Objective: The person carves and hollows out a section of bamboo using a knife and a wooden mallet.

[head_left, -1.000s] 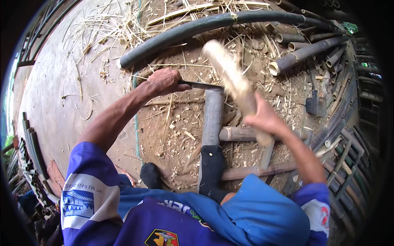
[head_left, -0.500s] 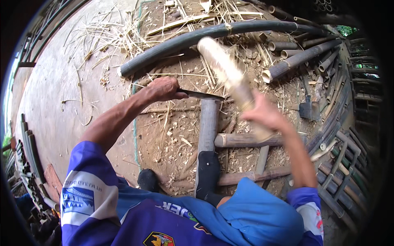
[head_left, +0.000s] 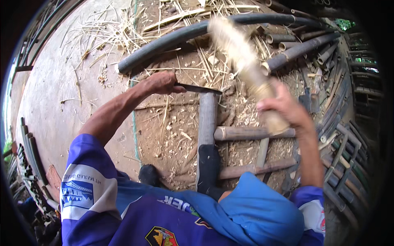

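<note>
Brown soil (head_left: 170, 149) surrounds a straight grey bamboo pole (head_left: 207, 119). Left of it, the outstretched left hand (head_left: 163, 83) grips a dark metal blade (head_left: 199, 88); right of it, the bent right hand (head_left: 284, 105) clasps a pale cylindrical club (head_left: 247, 67).

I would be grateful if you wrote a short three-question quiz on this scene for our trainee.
1. Multiple choice: what does the left hand grip?
a) a coil of rope
b) a dark-bladed tool
c) a plastic bottle

2. True or false: the right hand is empty.

3. Fill the gap with "near" or "far": in this view, the tool's blade crosses the ____ end of the grey bamboo piece, as seen from the person.

Key:
1. b
2. False; it grips a thick, pale club, which looks blurred.
3. far
</note>
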### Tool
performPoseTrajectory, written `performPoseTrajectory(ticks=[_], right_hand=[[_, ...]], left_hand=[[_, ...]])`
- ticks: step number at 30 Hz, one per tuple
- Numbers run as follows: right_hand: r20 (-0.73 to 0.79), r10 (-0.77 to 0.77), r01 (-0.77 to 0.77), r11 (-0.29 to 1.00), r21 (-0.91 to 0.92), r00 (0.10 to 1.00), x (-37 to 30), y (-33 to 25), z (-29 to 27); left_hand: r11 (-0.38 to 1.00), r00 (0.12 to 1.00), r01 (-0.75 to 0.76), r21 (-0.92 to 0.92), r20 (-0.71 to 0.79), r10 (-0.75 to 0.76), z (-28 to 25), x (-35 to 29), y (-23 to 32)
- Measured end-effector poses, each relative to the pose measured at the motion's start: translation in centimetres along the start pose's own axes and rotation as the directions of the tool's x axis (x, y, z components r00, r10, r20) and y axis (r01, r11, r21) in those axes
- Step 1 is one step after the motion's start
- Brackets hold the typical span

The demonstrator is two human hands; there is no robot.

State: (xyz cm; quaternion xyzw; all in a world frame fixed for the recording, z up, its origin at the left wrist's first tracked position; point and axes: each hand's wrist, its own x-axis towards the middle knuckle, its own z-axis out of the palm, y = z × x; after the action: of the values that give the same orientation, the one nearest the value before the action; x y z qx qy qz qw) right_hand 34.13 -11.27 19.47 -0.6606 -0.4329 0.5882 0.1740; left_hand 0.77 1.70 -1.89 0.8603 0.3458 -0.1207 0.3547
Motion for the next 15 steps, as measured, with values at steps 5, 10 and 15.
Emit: performPoseTrajectory(ticks=[5, 10, 15], right_hand=[[-0.442, -0.622, 0.634, 0.76, -0.144, 0.646, -8.5, -8.7, -3.2], [-0.332, -0.494, 0.42, 0.866, -0.271, 0.804, 1.2, 6.7, 7.6], [-0.045, -0.152, 0.154, 0.985, 0.072, 0.987, -1.7, 1.1, 3.0]], left_hand=[[0.999, 0.998, -0.049, 0.012, -0.03, 0.05, -0.6, 0.0, 0.1], [0.995, 0.998, -0.069, 0.069, 0.018, 0.068, -0.1, 1.1, 0.5], [0.927, 0.829, 0.354, -0.125, 0.501, -0.248, -2.8, 1.5, 0.6]])
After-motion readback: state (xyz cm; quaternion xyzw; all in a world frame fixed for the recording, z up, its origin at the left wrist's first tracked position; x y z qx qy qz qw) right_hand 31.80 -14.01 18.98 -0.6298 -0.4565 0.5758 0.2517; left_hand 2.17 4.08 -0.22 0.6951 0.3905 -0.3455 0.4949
